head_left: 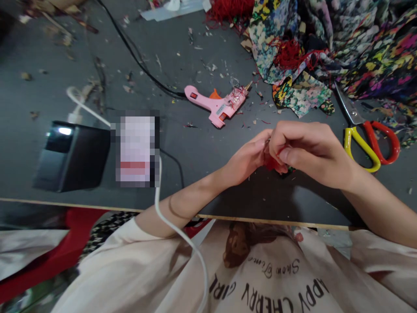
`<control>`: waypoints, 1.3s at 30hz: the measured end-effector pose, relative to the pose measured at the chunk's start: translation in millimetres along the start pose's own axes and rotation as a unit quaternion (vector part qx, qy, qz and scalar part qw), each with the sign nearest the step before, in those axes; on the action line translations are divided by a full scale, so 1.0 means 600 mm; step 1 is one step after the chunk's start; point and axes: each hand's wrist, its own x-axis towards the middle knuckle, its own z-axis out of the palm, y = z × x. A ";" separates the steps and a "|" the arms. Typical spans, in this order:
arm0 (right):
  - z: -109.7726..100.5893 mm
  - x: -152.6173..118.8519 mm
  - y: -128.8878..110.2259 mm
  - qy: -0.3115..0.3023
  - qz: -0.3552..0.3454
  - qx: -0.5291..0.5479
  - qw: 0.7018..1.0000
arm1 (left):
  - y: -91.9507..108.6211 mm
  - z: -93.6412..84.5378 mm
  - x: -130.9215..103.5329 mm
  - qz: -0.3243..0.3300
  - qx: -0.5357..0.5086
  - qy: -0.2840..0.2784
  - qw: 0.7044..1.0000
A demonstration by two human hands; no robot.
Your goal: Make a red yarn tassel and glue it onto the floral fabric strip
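Note:
A small red piece (273, 163), perhaps cloth or thread, shows between my two hands just above the table; most of it is hidden by fingers. My left hand (247, 154) holds it from the left with the fingers closed. From the right, my right hand (312, 150) is curled over it, thumb and fingertips pinched together at the red piece. A dark green patterned scrap peeks out below the right fingers. Beyond the hands lies a pink glue gun (221, 104) with red threads on its front. Right of the right hand rest scissors (361, 126) with one yellow and one red handle.
Floral fabric (325, 48) is heaped at the back right, with red thread (289, 54) on it. At left are a black box-shaped device (74, 156) and a blurred-out phone-like object (135, 148). A white cable (176, 232) crosses my left forearm. Scraps litter the table (195, 169).

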 end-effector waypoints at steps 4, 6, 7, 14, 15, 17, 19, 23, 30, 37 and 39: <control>-0.004 -0.002 -0.003 -0.009 -0.012 -0.009 1.000 | 0.005 0.003 -0.001 0.019 0.001 -0.048 0.999; -0.005 -0.002 -0.003 -0.011 -0.005 0.007 1.000 | 0.010 0.006 -0.002 0.008 -0.015 -0.060 0.998; -0.005 -0.002 -0.003 -0.012 -0.002 0.017 1.000 | 0.011 0.007 -0.002 0.002 -0.021 -0.057 0.998; -0.009 -0.001 -0.001 0.009 -0.005 -0.008 1.000 | 0.014 0.010 -0.002 -0.019 0.012 0.007 1.000; -0.009 -0.001 0.000 0.016 -0.007 -0.018 1.000 | 0.013 0.010 -0.001 -0.019 0.017 0.019 0.999; -0.010 0.000 0.001 0.024 -0.014 -0.027 0.999 | 0.013 0.010 0.000 -0.019 0.034 0.042 0.998; -0.012 0.001 0.003 0.024 -0.021 -0.021 0.999 | 0.014 0.011 0.000 -0.016 0.055 0.058 0.997; -0.020 0.000 0.009 0.044 0.014 0.012 0.999 | 0.018 0.013 -0.001 -0.006 0.086 0.078 0.993; -0.035 -0.027 0.038 0.111 0.060 0.094 0.988 | 0.025 0.021 -0.002 -0.048 0.137 0.127 0.981; -0.050 -0.063 0.084 0.202 0.069 -0.061 0.975 | 0.023 0.022 -0.004 -0.054 0.173 0.134 0.974; -0.049 -0.071 0.094 0.276 0.033 -0.197 0.940 | 0.021 0.019 -0.004 -0.045 0.174 0.144 0.973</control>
